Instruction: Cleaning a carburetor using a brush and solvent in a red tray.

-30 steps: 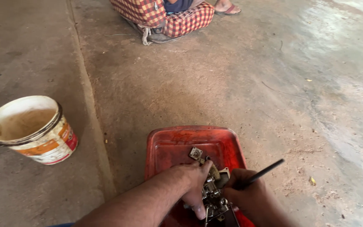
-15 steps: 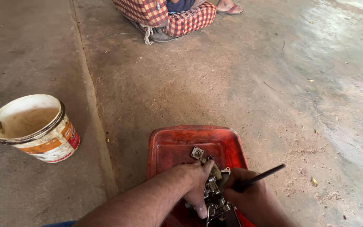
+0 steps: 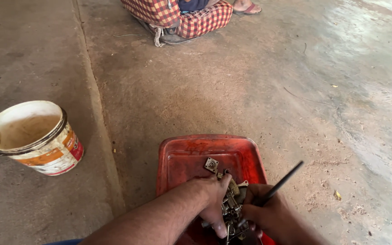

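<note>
1. Head view: our left hand (image 3: 214,199) clamps the metal carburettor (image 3: 230,206) over the red tray (image 3: 191,156); its long axis runs away from us, flange end farthest.
2. Our right hand (image 3: 268,217) grips a thin black tool (image 3: 281,182), its free end angled up-right.

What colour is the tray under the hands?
Red, worn and stained: the tray shows in the head view.
</note>
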